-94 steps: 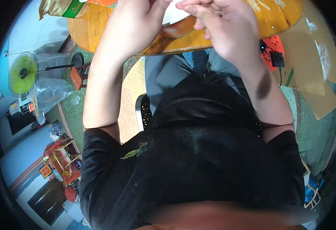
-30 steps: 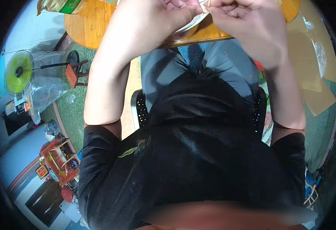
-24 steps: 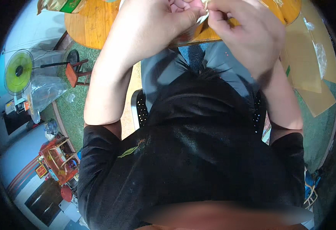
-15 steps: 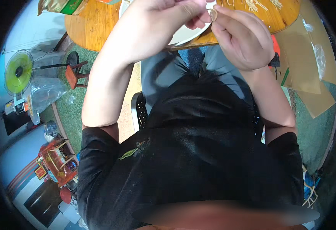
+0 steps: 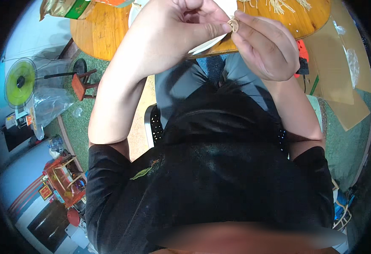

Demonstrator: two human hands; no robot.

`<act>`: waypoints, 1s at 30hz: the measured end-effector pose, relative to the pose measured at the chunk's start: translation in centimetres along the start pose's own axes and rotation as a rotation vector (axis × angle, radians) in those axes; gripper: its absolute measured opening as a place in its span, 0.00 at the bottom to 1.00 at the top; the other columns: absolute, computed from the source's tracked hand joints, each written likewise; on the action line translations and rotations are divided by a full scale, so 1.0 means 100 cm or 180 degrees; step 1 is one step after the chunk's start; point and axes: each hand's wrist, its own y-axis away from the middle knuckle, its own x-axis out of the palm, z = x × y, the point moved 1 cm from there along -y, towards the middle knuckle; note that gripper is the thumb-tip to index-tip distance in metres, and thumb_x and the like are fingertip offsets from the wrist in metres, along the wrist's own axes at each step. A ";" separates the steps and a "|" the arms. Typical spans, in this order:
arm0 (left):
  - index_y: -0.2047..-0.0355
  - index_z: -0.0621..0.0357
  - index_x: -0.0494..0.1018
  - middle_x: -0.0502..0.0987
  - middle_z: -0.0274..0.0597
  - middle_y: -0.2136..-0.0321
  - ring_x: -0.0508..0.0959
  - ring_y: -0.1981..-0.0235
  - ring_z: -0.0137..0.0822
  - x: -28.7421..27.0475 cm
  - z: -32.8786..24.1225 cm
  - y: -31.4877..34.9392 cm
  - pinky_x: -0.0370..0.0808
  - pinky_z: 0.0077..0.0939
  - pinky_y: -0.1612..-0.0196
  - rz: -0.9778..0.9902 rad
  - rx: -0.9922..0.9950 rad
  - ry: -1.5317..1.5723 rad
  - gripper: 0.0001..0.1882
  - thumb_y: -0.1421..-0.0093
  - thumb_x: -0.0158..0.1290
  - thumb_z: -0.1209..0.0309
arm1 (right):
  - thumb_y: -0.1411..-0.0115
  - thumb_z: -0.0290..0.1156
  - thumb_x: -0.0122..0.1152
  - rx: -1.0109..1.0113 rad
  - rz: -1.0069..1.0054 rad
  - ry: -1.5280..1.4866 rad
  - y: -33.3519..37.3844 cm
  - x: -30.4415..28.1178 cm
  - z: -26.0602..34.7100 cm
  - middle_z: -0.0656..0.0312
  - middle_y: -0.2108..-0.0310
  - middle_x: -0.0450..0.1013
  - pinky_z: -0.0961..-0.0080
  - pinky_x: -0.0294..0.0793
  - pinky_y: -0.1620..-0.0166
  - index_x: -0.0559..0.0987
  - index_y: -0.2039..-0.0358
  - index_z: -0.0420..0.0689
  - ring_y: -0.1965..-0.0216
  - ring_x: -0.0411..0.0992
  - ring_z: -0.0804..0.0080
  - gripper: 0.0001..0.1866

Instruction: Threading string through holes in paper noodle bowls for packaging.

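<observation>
Between my two hands is a small loop of beige cord-like strand (image 5: 234, 24), held above the near edge of the wooden table. My left hand (image 5: 189, 29) pinches it between thumb and fingers, the thumb pressing on its left side. From the right, my right hand (image 5: 270, 46) grips the loop with thumb and index finger; its other fingers are folded together. Under my left hand lies a white plate (image 5: 206, 45), partly covered by that hand and wrist. Several pale strands with frayed ends (image 5: 281, 6) rest on the table beyond my right hand.
The wooden table (image 5: 96, 36) ends just before my lap. A tan and green bag (image 5: 69, 7) stands at its far left. On the left floor are a small wooden stool (image 5: 84, 84) and a green fan (image 5: 21, 81); flattened cardboard (image 5: 331, 70) lies at the right.
My left hand has turned, showing its thumb and curled fingers more plainly. The loop has shifted slightly down, and its round shape shows more clearly. My right hand stays nearly in place.
</observation>
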 end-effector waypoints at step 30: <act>0.65 0.65 0.75 0.77 0.33 0.72 0.73 0.71 0.23 0.001 -0.013 -0.010 0.72 0.19 0.65 -0.0247 -0.0319 -0.0664 0.03 0.31 0.54 0.79 | 0.41 0.11 0.65 0.1236 -0.0272 -0.1188 0.010 -0.002 0.012 0.48 0.59 0.82 0.78 0.82 0.59 0.78 0.61 0.33 0.65 0.82 0.69 0.09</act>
